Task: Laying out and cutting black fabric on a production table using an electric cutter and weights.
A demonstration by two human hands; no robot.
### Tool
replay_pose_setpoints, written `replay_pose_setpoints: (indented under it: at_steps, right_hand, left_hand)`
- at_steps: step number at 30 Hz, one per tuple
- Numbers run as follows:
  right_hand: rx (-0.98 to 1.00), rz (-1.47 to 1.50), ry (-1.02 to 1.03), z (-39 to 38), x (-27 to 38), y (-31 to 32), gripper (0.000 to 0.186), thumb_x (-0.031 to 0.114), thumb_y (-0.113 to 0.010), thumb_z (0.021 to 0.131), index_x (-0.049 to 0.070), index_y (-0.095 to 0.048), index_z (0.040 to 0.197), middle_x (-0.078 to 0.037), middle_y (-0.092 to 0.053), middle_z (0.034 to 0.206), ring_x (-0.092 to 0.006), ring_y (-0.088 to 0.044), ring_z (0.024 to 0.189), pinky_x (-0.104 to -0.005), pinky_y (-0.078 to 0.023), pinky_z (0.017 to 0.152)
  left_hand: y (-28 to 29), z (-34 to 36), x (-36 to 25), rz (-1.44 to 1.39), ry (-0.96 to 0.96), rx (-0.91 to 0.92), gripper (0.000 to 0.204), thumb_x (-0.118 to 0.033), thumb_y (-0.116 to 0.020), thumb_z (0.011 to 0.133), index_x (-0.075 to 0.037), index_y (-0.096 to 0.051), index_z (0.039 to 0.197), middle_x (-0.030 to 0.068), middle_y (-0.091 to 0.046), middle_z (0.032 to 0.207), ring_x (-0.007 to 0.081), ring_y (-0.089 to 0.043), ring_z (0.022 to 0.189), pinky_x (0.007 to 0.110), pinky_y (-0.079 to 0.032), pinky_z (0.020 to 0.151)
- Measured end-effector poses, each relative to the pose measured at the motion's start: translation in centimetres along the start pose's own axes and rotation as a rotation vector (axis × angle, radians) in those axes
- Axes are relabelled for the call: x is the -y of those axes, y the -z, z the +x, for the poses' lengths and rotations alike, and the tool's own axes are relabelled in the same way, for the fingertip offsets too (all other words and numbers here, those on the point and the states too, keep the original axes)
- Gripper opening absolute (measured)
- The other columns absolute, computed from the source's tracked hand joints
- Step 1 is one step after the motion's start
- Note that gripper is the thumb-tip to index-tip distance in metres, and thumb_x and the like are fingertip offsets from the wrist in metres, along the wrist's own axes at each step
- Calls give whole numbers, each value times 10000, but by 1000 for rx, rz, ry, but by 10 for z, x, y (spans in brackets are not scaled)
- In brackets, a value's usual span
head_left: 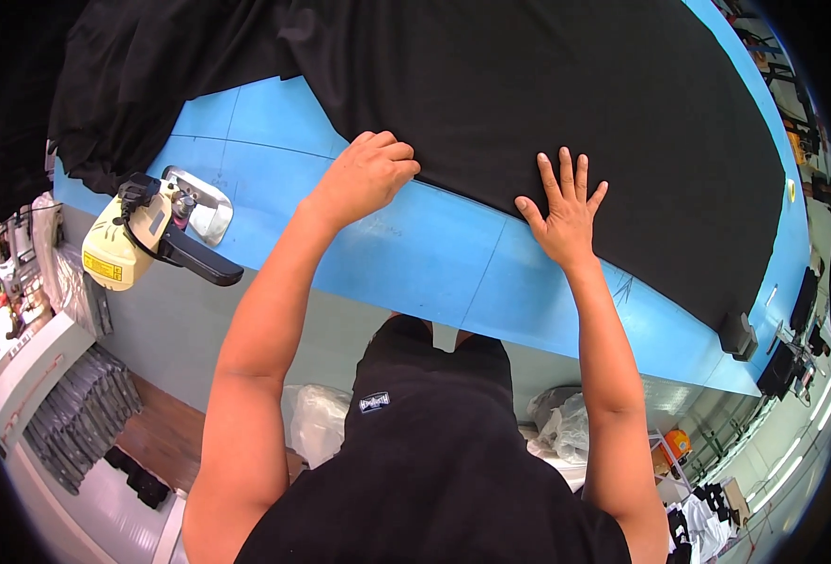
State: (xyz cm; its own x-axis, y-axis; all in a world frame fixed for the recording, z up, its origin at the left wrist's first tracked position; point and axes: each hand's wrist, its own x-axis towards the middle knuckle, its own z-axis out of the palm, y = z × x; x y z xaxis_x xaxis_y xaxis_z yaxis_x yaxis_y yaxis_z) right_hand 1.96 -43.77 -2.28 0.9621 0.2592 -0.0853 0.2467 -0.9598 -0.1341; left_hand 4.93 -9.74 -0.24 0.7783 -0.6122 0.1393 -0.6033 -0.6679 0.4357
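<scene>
Black fabric (528, 85) is spread across a blue table (434, 254), smooth on the right and bunched in folds at the far left. My left hand (367, 177) is closed on the fabric's near edge, fingers curled over it. Farther right, my right hand (566, 209) lies flat on the cloth with fingers spread, its thumb beside the near edge. A cream and black electric fabric cutter (129, 235) with a metal base stands at the table's left front edge, left of my left hand.
A dark block (738, 336) sits on the fabric's right corner. Thin lines are drawn on the blue top. Clear plastic bags (320, 421) lie below the table's front edge. Grey folded garments (77, 414) are stacked at the lower left.
</scene>
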Motion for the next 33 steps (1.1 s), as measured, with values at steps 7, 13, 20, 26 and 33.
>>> replay_pose_setpoints:
  at_steps: [7, 13, 20, 26, 33]
  right_hand:
    - [2, 14, -8, -2, 1, 4, 730, 649, -525, 928, 278, -377, 1540, -84, -195, 1655, -341, -65, 1540, -734, 33, 1119]
    - [-60, 123, 37, 17, 33, 15, 714, 614, -559, 922, 269, -401, 1526, -99, -219, 1646, -345, -89, 1536, -750, -5, 1107]
    - [-62, 49, 132, 22, 55, -3, 670, 639, -469, 949, 285, -416, 1515, -70, -251, 1634, -340, -89, 1535, -778, -15, 1091]
    - [-87, 37, 56, 47, 100, -10, 677, 617, -455, 964, 267, -378, 1537, -73, -246, 1637, -347, -110, 1530, -766, -36, 1104]
    - [-92, 102, 63, 45, 104, -11, 707, 589, -458, 967, 178, -376, 1536, -78, -250, 1636, -353, -130, 1526, -753, -24, 1115]
  left_hand:
    - [3, 6, -5, -4, -30, -2, 20, -55, -668, 851, -56, -681, 866, 22, -636, 901, 205, -563, 877, 340, -458, 802]
    - [3, 1, -4, 81, -88, 33, 45, -13, -631, 807, -55, -616, 798, 46, -573, 815, 219, -537, 840, 349, -457, 801]
    - [-3, 1, -8, 126, -154, 33, 87, -44, -652, 781, -65, -572, 754, 49, -542, 780, 221, -531, 816, 347, -460, 787]
    - [2, 4, -12, 54, -49, 118, 123, -52, -709, 779, -37, -629, 871, 71, -608, 878, 254, -567, 831, 373, -481, 782]
    - [-1, 71, -25, -177, 159, -250, 272, -234, -652, 919, -95, -661, 1153, 74, -639, 1187, 289, -577, 1119, 439, -446, 965]
